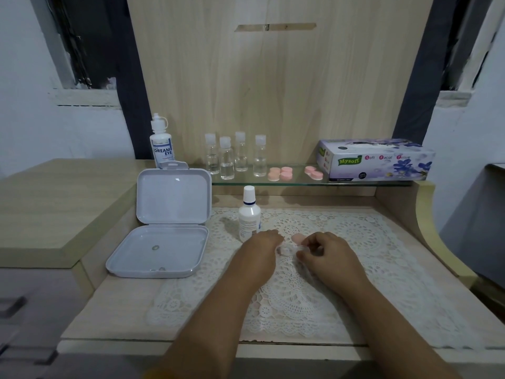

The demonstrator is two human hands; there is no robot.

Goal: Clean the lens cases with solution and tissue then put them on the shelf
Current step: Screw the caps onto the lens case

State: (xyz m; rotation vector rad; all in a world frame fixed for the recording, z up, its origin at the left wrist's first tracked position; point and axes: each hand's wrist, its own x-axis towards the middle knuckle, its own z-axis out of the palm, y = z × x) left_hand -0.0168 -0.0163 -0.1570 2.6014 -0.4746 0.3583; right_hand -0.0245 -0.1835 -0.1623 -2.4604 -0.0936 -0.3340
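Observation:
A clear lens case (287, 250) with one pink cap (297, 238) lies on the lace mat between my hands. My left hand (262, 246) holds its left side. My right hand (325, 251) is curled on its right side, fingers pinched at the cap there. A white solution bottle (249, 214) stands capped just behind my left hand. The tissue box (375, 159) sits on the right of the glass shelf (246, 182). Pink lens cases (280, 173) and another pink pair (313, 172) rest on the shelf.
An open white plastic box (164, 236) lies left of the mat, a few small bits inside. A larger "Dream Eye" bottle (161, 144) and several small clear bottles (235, 155) stand on the shelf. A raised wooden ledge (49, 203) borders the left.

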